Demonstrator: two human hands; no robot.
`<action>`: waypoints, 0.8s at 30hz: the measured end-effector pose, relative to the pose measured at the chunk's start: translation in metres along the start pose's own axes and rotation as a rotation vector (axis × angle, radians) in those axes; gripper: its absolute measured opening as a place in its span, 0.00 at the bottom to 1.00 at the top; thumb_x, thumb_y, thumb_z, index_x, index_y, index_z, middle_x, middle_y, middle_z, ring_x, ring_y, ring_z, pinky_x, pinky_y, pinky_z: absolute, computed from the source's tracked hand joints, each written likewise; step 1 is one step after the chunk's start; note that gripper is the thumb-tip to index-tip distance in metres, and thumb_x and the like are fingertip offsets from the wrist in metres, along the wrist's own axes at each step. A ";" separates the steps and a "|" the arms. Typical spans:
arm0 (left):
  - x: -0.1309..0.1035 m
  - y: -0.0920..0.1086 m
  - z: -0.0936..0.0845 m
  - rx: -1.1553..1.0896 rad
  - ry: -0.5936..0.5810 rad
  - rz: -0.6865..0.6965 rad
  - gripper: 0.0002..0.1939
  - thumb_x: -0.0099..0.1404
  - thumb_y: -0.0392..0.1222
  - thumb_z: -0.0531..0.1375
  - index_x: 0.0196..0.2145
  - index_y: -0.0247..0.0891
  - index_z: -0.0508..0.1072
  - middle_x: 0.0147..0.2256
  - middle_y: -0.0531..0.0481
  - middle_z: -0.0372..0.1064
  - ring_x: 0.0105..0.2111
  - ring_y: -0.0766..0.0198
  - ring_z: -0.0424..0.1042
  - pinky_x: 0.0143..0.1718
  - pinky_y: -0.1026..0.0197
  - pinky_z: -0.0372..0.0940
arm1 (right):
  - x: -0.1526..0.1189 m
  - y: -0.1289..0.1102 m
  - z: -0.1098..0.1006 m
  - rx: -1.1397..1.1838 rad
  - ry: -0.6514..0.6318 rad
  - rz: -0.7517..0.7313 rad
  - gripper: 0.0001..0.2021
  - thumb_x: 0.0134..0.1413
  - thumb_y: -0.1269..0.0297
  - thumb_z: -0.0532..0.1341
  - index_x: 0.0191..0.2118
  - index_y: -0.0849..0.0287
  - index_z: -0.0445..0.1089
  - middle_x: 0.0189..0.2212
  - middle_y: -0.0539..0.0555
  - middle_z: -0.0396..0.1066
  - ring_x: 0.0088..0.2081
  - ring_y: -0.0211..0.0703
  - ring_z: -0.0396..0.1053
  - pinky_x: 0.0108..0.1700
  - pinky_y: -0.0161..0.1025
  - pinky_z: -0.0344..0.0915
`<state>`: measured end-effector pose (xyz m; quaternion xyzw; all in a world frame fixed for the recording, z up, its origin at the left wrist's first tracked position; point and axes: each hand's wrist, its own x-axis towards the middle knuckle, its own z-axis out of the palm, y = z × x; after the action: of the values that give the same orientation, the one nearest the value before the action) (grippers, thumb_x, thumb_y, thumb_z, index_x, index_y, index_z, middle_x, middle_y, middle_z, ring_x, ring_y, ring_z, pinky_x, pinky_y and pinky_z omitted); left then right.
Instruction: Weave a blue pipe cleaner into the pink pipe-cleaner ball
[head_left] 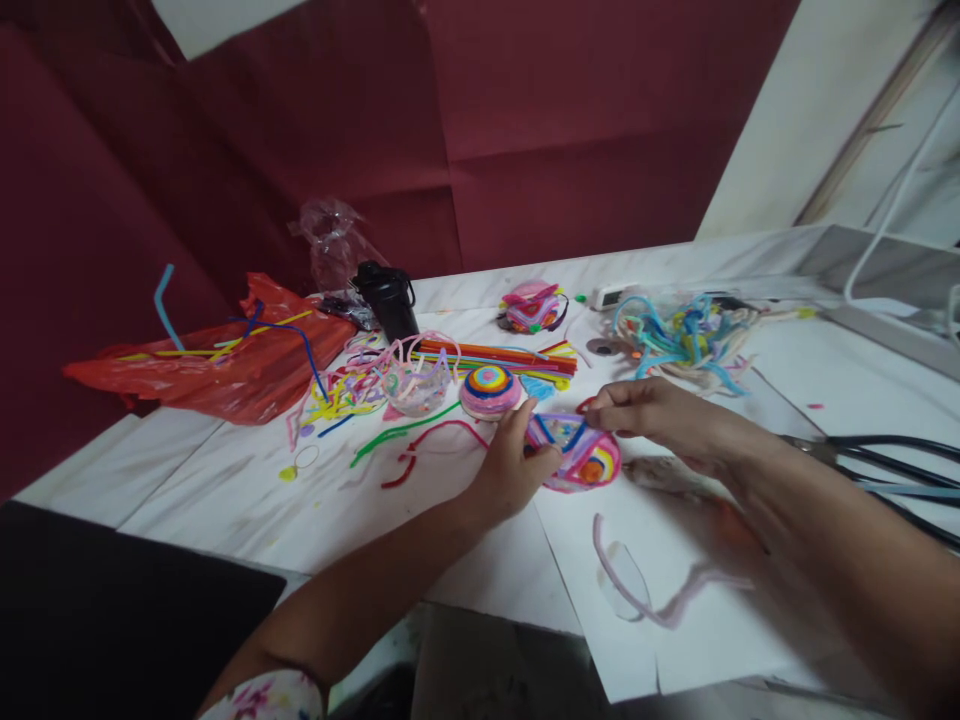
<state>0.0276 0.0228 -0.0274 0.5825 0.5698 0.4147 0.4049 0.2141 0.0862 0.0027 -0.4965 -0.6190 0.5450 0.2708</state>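
A round, colourful piece made of coiled soft strips lies on white paper, with a blue V shape and an orange centre on it. My left hand grips its left edge between thumb and fingers. At its upper right edge my right hand is pinched, with a small red bit at the fingertips. Just behind my left hand sits a round item with rainbow rings. A pale pink strip lies curved on the paper nearer to me.
Pipe-cleaner-like strips lie behind, with tangled blue ones at the right and a clear bowl at the left. Further left are a red plastic bag and a black bottle. Black-handled scissors lie right.
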 end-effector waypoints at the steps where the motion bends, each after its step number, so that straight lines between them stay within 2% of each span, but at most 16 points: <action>1: 0.000 0.000 0.000 0.001 0.002 -0.009 0.39 0.53 0.40 0.59 0.64 0.33 0.61 0.64 0.40 0.55 0.66 0.52 0.51 0.66 0.57 0.46 | 0.001 -0.002 -0.002 -0.009 -0.018 0.008 0.14 0.27 0.55 0.71 0.22 0.59 0.72 0.21 0.48 0.68 0.26 0.36 0.62 0.29 0.34 0.61; 4: 0.001 0.000 0.001 -0.005 0.000 -0.014 0.40 0.53 0.40 0.59 0.65 0.34 0.59 0.66 0.40 0.52 0.67 0.52 0.49 0.67 0.55 0.44 | 0.006 -0.008 -0.007 -0.026 -0.075 0.047 0.13 0.26 0.58 0.72 0.21 0.58 0.72 0.20 0.47 0.67 0.24 0.34 0.60 0.26 0.32 0.59; 8: 0.002 -0.002 0.001 0.010 -0.003 0.007 0.39 0.54 0.39 0.58 0.64 0.33 0.60 0.66 0.38 0.51 0.67 0.51 0.49 0.67 0.53 0.43 | 0.012 -0.016 -0.014 -0.035 -0.179 0.111 0.10 0.26 0.61 0.71 0.21 0.58 0.73 0.20 0.47 0.68 0.24 0.34 0.62 0.27 0.31 0.62; 12: 0.002 -0.001 0.000 0.029 -0.001 0.010 0.40 0.53 0.39 0.58 0.64 0.33 0.60 0.62 0.38 0.58 0.65 0.50 0.53 0.67 0.53 0.46 | 0.016 -0.023 -0.017 -0.051 -0.252 0.171 0.08 0.27 0.63 0.71 0.21 0.57 0.74 0.21 0.49 0.71 0.25 0.37 0.67 0.27 0.33 0.67; 15: 0.000 -0.001 -0.001 0.047 -0.011 0.020 0.40 0.53 0.39 0.58 0.64 0.30 0.59 0.59 0.37 0.61 0.64 0.50 0.55 0.66 0.54 0.47 | 0.018 -0.024 -0.015 -0.046 -0.279 0.204 0.08 0.26 0.63 0.70 0.20 0.57 0.75 0.20 0.50 0.72 0.25 0.40 0.69 0.27 0.36 0.71; 20: -0.001 -0.003 -0.001 0.005 0.000 0.042 0.40 0.52 0.39 0.58 0.64 0.33 0.59 0.64 0.38 0.56 0.66 0.50 0.52 0.67 0.53 0.45 | 0.017 -0.024 -0.014 0.007 -0.281 0.208 0.10 0.25 0.65 0.72 0.23 0.57 0.76 0.21 0.50 0.73 0.24 0.40 0.70 0.23 0.34 0.71; 24: 0.000 -0.003 -0.001 0.022 -0.017 0.028 0.42 0.54 0.41 0.57 0.66 0.30 0.56 0.65 0.37 0.53 0.67 0.50 0.49 0.68 0.52 0.43 | 0.012 -0.020 -0.019 0.077 -0.270 0.171 0.13 0.27 0.65 0.75 0.26 0.58 0.75 0.25 0.49 0.73 0.27 0.40 0.72 0.27 0.35 0.73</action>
<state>0.0254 0.0228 -0.0302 0.5982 0.5628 0.4092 0.3975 0.2200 0.1064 0.0237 -0.4588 -0.5839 0.6511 0.1568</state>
